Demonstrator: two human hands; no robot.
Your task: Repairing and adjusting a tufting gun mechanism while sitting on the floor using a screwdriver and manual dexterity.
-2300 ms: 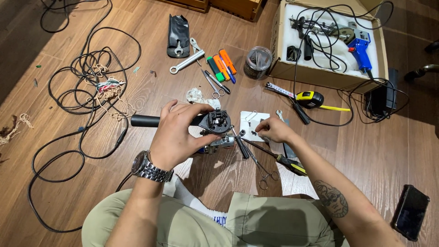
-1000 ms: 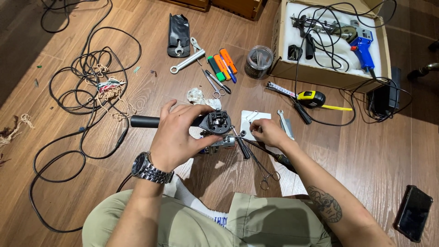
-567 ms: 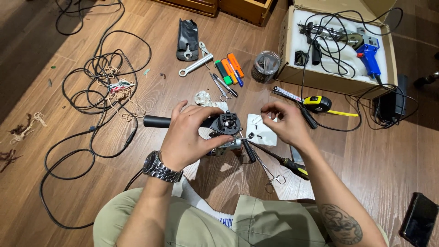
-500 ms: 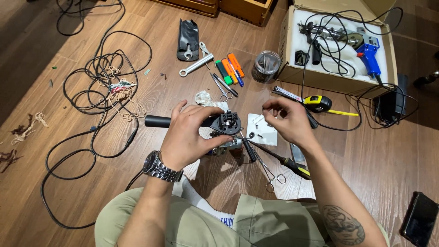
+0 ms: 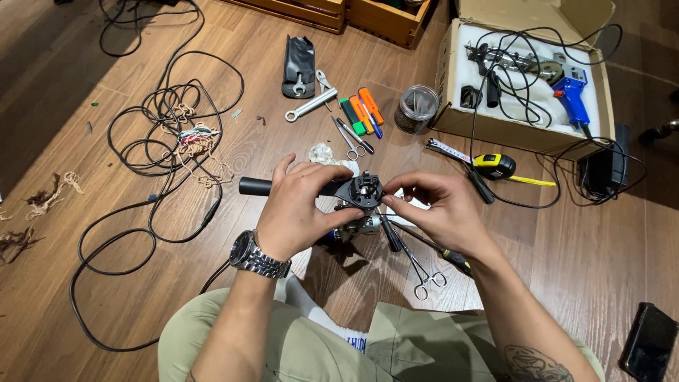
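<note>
My left hand [image 5: 300, 209] is wrapped around a black hand-held power tool [image 5: 357, 192] whose round head faces up, with its black side handle [image 5: 256, 186] sticking out to the left. My right hand [image 5: 438, 211] is at the tool's head from the right, thumb and fingertips pinched at its rim on something too small to make out. Under the hands lie a screwdriver [image 5: 445, 253] and steel forceps [image 5: 417, 265] on white paper. A metal watch [image 5: 256, 256] is on my left wrist.
Black cables [image 5: 155, 141] coil across the wooden floor at left. Behind the hands lie a wrench [image 5: 308, 107], markers [image 5: 362, 110], scissors [image 5: 350, 138], a jar [image 5: 416, 107] and a yellow tape measure [image 5: 494, 166]. A cardboard box [image 5: 527, 78] holds a blue tool. A phone [image 5: 647, 346] lies at bottom right.
My right hand left the white paper beside the tool and came to the tool's head. The left hand keeps its hold. The camera view shifted slightly.
</note>
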